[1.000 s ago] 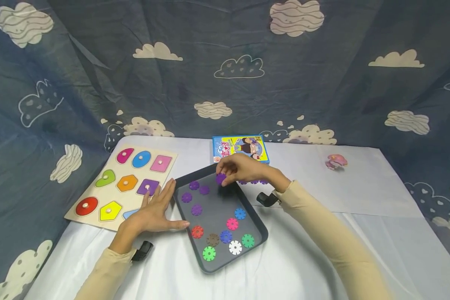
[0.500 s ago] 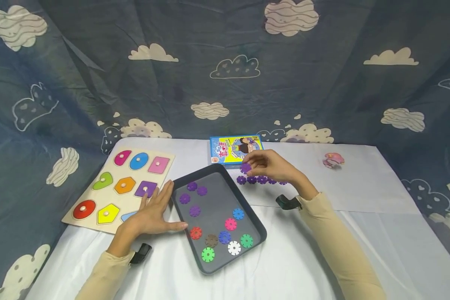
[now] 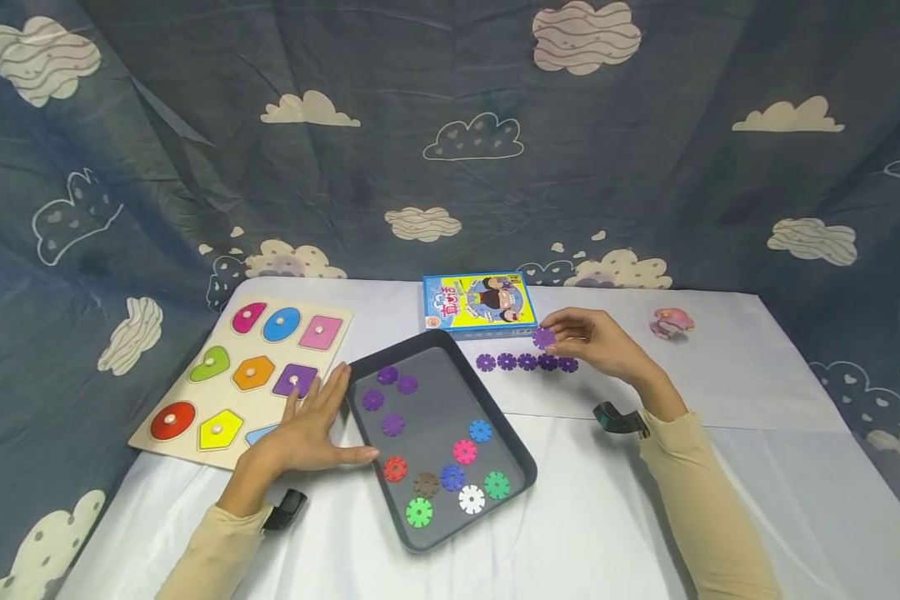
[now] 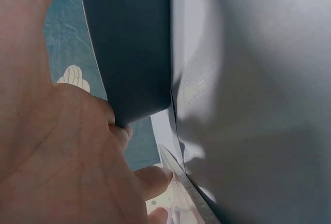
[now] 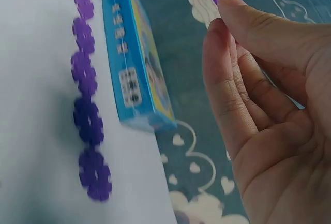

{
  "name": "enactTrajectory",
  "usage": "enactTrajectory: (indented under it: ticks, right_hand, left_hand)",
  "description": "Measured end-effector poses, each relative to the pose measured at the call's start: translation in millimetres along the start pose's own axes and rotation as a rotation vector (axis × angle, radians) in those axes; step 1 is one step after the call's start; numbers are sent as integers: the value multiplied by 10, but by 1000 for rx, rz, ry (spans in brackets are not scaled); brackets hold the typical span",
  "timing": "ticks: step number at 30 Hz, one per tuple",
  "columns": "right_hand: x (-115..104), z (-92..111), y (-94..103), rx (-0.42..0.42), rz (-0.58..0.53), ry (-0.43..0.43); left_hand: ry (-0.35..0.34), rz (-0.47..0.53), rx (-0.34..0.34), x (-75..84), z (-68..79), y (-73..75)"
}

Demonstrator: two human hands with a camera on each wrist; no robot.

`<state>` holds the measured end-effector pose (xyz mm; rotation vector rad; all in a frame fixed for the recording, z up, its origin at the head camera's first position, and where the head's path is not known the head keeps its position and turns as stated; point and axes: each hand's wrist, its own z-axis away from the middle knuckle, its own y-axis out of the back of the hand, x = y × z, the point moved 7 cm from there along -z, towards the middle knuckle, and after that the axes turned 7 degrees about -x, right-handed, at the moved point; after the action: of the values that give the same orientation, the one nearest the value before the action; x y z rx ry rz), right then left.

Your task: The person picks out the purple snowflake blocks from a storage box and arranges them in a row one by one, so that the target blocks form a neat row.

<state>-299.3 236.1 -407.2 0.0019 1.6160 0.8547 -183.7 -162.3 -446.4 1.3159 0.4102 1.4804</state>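
- Right hand (image 3: 596, 342): thumb and fingers pinching one purple disc (image 3: 543, 337); right wrist view shows just a sliver of it at the fingertips, edge-on.
- Left hand (image 3: 303, 437): fingers spread, not gripping; thumb and fingertips at the near-left side of the grey tray (image 3: 438, 383). How hard they press, cannot tell.
- Held disc is raised off the white tabletop (image 3: 570, 467). Row of purple discs (image 3: 523, 364), five long, lies just below the right fingertips on their near side, mostly running left; right end is under the fingers. Linked or only touching, cannot tell.
- Step in hand, my read: bringing the held disc to that row.
- Doing it well: pinch only by the rim, tilt the disc to suit the row, come down slowly. Curled lower fingers should clear the right end or they may nudge it.
- Blue box (image 3: 476, 304) sits just beyond and left of the right fingertips; probably best to approach from the open right side.
- Light left-hand pressure should do; a hard push could slide the tray toward the row.
- More purple discs (image 3: 393, 425) lie in the tray, right of the left fingers.
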Motion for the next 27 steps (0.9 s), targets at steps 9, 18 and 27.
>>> enactTrajectory:
  ticks: [9,18,27]
  right_hand:
    - [219,119,142,18,53,6]
    - [486,184,241,51,240,-105]
    - [655,241,335,25,302,-189]
  left_hand:
    - [3,-6,-1,-33,-10,-36]
    - [1,-8,-9,-42,-5,-27]
    - [-9,-8,-1,-2,14,9]
